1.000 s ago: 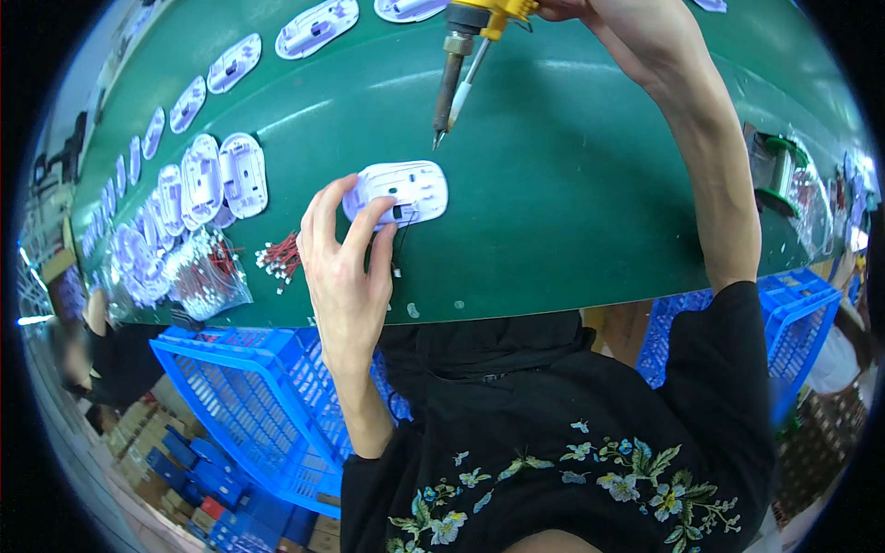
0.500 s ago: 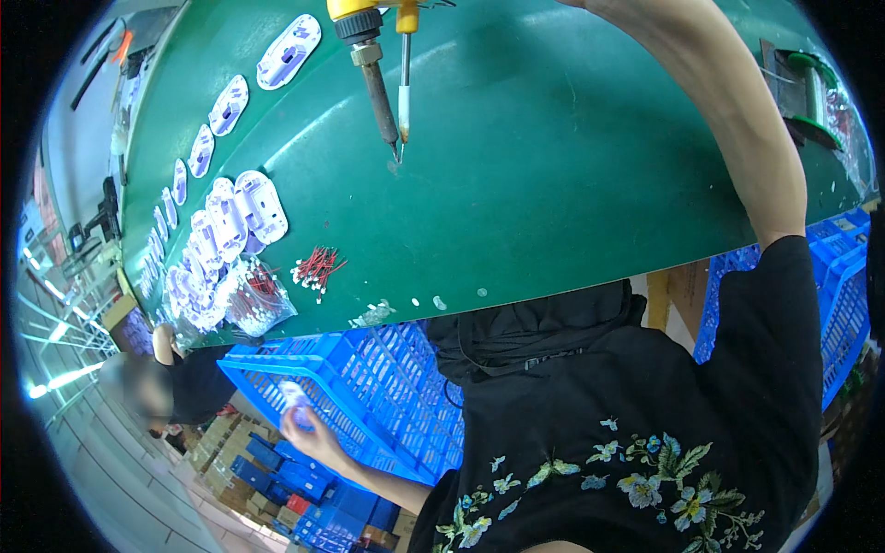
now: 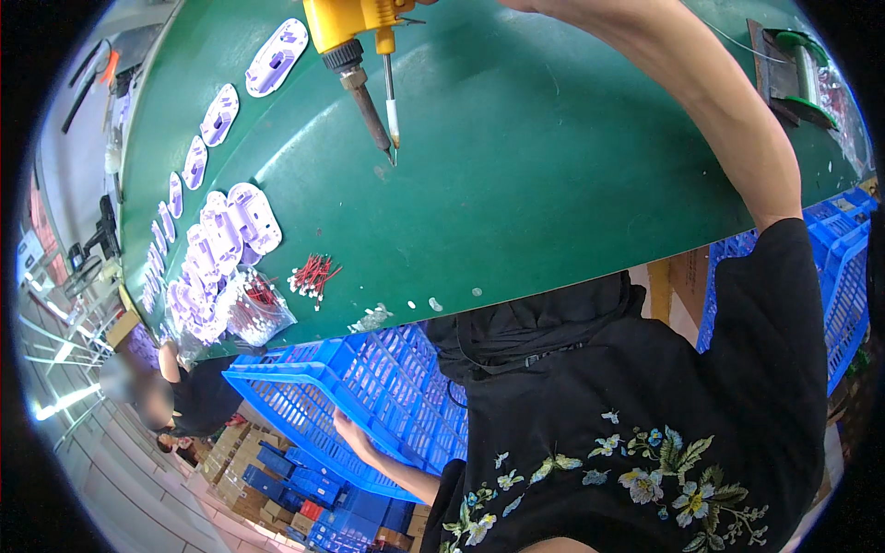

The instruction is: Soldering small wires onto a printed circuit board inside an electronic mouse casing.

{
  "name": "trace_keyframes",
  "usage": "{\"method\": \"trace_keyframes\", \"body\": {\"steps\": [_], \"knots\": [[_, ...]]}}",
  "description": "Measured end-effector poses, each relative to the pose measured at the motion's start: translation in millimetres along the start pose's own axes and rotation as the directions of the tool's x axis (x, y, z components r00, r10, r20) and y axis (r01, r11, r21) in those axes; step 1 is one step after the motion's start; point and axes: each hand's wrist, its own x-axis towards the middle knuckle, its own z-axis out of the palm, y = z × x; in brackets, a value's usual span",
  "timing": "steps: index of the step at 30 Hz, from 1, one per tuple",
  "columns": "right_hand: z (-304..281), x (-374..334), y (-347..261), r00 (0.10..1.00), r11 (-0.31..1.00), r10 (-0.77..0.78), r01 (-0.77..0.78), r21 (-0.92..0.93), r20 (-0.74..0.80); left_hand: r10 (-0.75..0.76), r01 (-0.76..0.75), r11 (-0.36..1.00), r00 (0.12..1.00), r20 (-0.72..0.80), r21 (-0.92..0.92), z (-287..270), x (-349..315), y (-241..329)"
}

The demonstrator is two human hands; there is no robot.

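My left hand (image 3: 352,431) reaches over the rim of the blue plastic crate (image 3: 324,387) below the table edge. Its fingers are largely hidden by the crate, so what they hold, if anything, does not show. My right arm stretches over the table to the top edge of the picture. Only the heel of my right hand (image 3: 524,4) shows there, its fingers cut off. Left of it is a yellow soldering gun (image 3: 355,23), tip pointing down at the table. A white solder-feed tube runs beside the tip. Whether my right hand grips the gun cannot be seen.
White-and-purple plastic shells (image 3: 277,57) run in a row along the left, with a pile (image 3: 221,230) nearer. Red wires (image 3: 314,274) lie by a plastic bag (image 3: 258,309) of more. A solder spool (image 3: 804,78) stands right. Another person (image 3: 198,401) sits at far left.
My left hand has moved right to the crate rim, and the white-and-purple part it held no longer shows. My right forearm has shifted left, and more of the soldering gun is visible.
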Motion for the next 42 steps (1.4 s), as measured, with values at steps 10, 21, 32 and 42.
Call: {"method": "trace_keyframes", "body": {"steps": [10, 21, 32, 42], "knots": [[-10.6, 8.6, 18.2, 0.973, 0.982, -0.172, 0.158, 0.1, 0.152, 0.453, -0.575, 0.817, 0.668, -0.59, -0.024, -18.4, -31.4, 221.6], [0.7, -25.6, 7.5, 0.94, 0.957, -0.271, 0.241, 0.159, 0.207, 0.797, -0.189, 0.558, 0.393, 0.458, -0.808, 80.4, -54.7, 480.5], [17.7, -5.2, 25.8, 0.919, 0.685, -0.031, -0.268, 0.678, 0.394, 0.813, -0.777, -0.041, 0.339, -0.473, -0.628, 129.5, -88.7, 480.6], [29.6, -15.1, 22.5, 0.869, 0.452, 0.077, -0.468, 0.76, 0.489, 0.639, -0.734, -0.207, 0.399, -0.657, -0.647, 123.1, -101.5, 491.1]]}}
